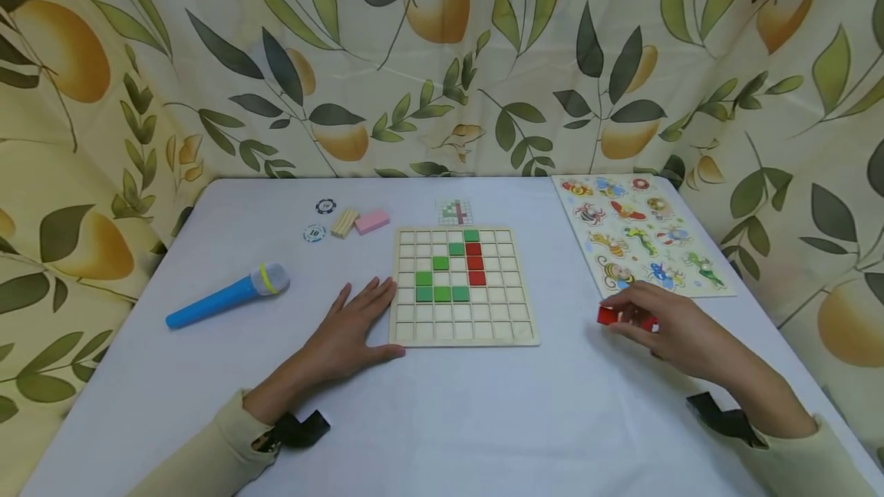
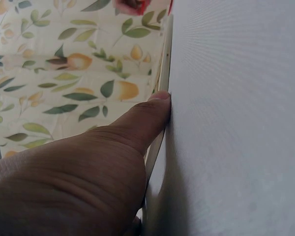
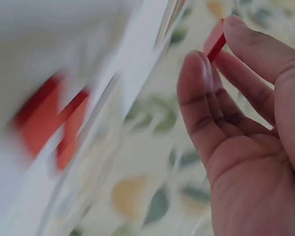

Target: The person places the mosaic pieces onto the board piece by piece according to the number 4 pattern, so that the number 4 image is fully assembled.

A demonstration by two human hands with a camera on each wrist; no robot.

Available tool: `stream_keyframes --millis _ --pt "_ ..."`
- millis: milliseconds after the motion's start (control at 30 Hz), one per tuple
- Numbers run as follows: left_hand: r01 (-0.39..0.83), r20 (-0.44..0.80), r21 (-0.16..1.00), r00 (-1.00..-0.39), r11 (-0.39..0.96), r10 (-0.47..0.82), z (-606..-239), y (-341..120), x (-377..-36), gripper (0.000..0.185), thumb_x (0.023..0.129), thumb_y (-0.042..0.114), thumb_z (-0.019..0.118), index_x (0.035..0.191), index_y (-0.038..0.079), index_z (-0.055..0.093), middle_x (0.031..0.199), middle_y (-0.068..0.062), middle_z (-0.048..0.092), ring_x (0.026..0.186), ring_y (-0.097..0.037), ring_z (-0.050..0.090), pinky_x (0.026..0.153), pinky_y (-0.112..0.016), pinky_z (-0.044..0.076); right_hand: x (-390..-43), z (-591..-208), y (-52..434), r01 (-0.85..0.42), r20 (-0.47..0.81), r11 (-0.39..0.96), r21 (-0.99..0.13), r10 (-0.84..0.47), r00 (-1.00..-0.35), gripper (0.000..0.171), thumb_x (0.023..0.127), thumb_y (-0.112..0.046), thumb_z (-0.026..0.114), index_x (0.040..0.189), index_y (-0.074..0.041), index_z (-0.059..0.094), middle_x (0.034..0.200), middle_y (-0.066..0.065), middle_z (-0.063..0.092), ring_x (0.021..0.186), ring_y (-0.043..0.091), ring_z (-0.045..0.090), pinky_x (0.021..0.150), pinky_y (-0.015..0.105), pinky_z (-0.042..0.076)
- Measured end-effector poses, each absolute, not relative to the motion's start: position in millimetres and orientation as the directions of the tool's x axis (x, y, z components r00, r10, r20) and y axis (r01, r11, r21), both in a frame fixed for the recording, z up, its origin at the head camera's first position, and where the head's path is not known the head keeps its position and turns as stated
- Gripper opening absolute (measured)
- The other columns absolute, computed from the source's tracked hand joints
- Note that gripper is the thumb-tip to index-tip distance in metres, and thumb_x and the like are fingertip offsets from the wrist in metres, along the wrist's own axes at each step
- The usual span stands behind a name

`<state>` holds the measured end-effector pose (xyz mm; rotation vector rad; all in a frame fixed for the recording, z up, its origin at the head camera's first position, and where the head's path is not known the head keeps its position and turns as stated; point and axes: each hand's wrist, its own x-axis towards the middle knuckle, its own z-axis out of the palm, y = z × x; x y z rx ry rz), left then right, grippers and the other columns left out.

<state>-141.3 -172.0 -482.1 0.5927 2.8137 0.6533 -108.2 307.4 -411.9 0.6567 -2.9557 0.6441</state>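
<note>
My right hand (image 1: 666, 328) pinches a small red tile (image 3: 215, 42) between thumb and fingertips, raised above the table at the right. Two more red tiles (image 3: 42, 118) lie on the table, blurred in the right wrist view; in the head view the hand partly hides them. With its fingers spread, my left hand (image 1: 348, 336) rests against the left edge of a wooden grid board (image 1: 463, 334), the thumb at its near left corner. Several green tiles (image 1: 440, 263) sit in a stepped line on the board, beside a column of red tiles (image 1: 475, 262).
A small pattern card (image 1: 453, 212) lies behind the board. Left of it are a pink block (image 1: 373, 222), wooden sticks (image 1: 344, 223) and two round chips (image 1: 315, 233). A blue toy microphone (image 1: 231, 296) lies at left; an insect picture board (image 1: 645, 232) is at back right.
</note>
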Motion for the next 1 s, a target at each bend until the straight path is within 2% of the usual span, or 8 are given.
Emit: stream_keyframes --millis 67,167,267,467,700,1000 --pt "0.338 -0.093 0.455 -0.902 0.824 0.422 -482.1 -171.7 -140.8 0.109 0.088 0.056 0.083 0.171 0.016 0.024 0.180 0.001 0.022 0.170 -0.025 0.013 0.139 -0.057 -0.001 -116.5 -408.8 285.9 -0.504 0.177 0.778 -0.375 -0.474 -0.863 0.034 0.083 -0.007 0.090 0.109 -0.022 0.075 0.100 -0.014 0.069 0.085 -0.005 0.057 0.067 0.017 0.057" --pt "0.340 -0.090 0.453 -0.902 0.824 0.422 -482.2 -171.8 -140.7 0.109 0.088 0.057 0.083 0.171 0.016 0.024 0.180 0.002 0.022 0.170 -0.025 0.013 0.139 -0.057 -0.001 -131.6 -406.0 255.0 -0.570 0.166 0.728 -0.381 -0.553 -0.816 0.029 0.086 -0.008 0.089 0.102 -0.026 0.072 0.101 -0.015 0.066 0.086 -0.003 0.057 0.068 0.019 0.057" --pt "0.340 -0.087 0.457 -0.902 0.822 0.422 -482.0 -172.6 -140.9 0.109 0.088 0.057 0.083 0.171 0.017 0.024 0.180 0.001 0.022 0.170 -0.025 0.013 0.139 -0.056 -0.001 -150.0 -407.1 227.3 -0.583 0.099 0.701 -0.410 -0.602 -0.793 0.021 0.091 -0.012 0.085 0.099 -0.026 0.072 0.105 -0.012 0.066 0.088 0.000 0.058 0.069 0.019 0.057" --pt "0.330 -0.103 0.459 -0.903 0.825 0.418 -481.7 -173.5 -141.7 0.109 0.088 0.058 0.082 0.171 0.018 0.023 0.180 0.002 0.021 0.170 -0.023 0.012 0.139 -0.054 -0.002 -180.7 -424.3 187.3 -0.603 0.053 0.638 -0.480 -0.665 -0.745 0.011 0.096 -0.016 0.081 0.098 -0.023 0.072 0.109 -0.007 0.065 0.091 0.008 0.058 0.073 0.019 0.055" --pt "0.338 -0.097 0.456 -0.901 0.824 0.423 -478.2 -172.9 -141.8 0.109 0.089 0.058 0.082 0.171 0.017 0.024 0.180 0.002 0.022 0.170 -0.023 0.013 0.139 -0.055 -0.002 -193.6 -434.7 165.3 -0.678 0.117 0.604 -0.419 -0.704 -0.700 0.010 0.094 -0.014 0.082 0.097 -0.018 0.074 0.109 -0.002 0.067 0.090 0.010 0.059 0.074 0.022 0.056" --pt "0.335 -0.101 0.464 -0.900 0.820 0.424 -478.3 -172.7 -141.4 0.108 0.089 0.058 0.082 0.171 0.016 0.025 0.180 0.002 0.022 0.170 -0.023 0.012 0.139 -0.055 -0.002 -199.0 -436.2 155.0 -0.686 0.057 0.597 -0.415 -0.736 -0.675 0.009 0.096 -0.009 0.080 0.093 -0.014 0.073 0.103 0.000 0.064 0.090 0.011 0.057 0.075 0.022 0.057"
